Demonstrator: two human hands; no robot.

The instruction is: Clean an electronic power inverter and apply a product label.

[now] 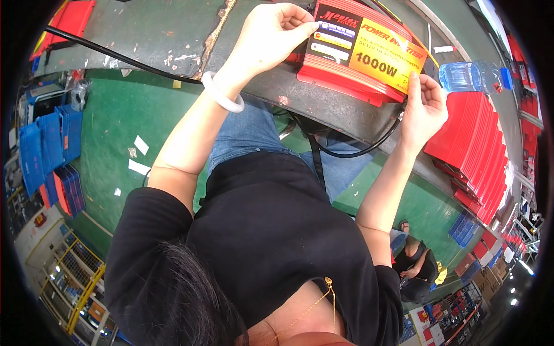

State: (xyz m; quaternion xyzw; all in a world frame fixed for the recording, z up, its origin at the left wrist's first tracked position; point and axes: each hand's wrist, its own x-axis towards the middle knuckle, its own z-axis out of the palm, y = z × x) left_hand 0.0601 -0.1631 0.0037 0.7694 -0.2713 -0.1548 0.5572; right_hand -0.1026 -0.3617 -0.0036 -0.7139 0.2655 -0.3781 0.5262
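A red ribbed power inverter [329, 81] lies at the table's near edge, with a black and yellow label [375, 68] across its top face. My left hand [280, 36] is closed in a pinch at the label's left edge, thumb tip against it. At the label's lower right corner, my right hand [426, 106] pinches with the thumb extended and the other fingers curled. Whether the label is fully stuck down cannot be made out. A white bangle [222, 95] circles my left wrist.
Right of the inverter lies a clear plastic bottle [470, 76] with a blue cap. Red ribbed housings [467, 150] stand stacked beside my right forearm. A black cable [127, 63] crosses the table [156, 34] at left; another loops below its edge. A person [416, 265] sits behind at lower right.
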